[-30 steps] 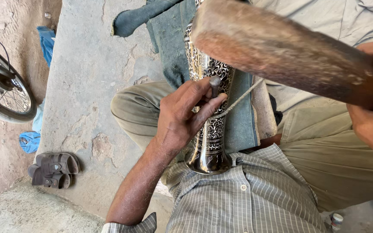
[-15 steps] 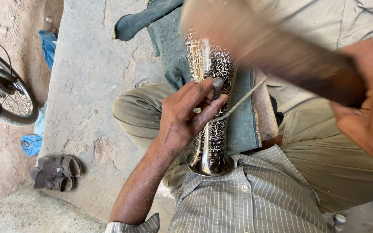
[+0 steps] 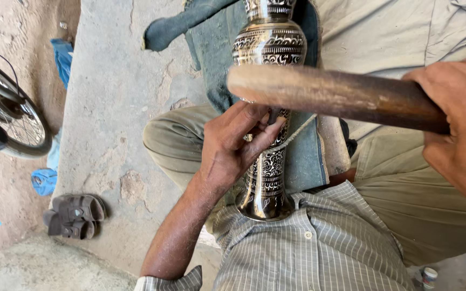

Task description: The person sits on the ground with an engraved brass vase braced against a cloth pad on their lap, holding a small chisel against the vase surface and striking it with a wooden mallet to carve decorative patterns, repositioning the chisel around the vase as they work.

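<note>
Over the vase (image 3: 268,97), right hand (image 3: 457,116) has swung its gripped mallet (image 3: 324,94) down toward the chisel (image 3: 272,116) pinched by left hand (image 3: 233,143): mid-strike.

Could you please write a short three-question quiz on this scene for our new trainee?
1. True or false: the right hand holds a wooden mallet above the engraved metal vase.
2. Which thing lies on the ground nearest the wheel? A) a pair of sandals B) a bucket C) a broom
3. Fill in: the left hand presses a thin ____ against the vase.

Key: 1 true; 2 A; 3 tool (only a short dark bit shows between the fingers, so its kind is unclear).
</note>
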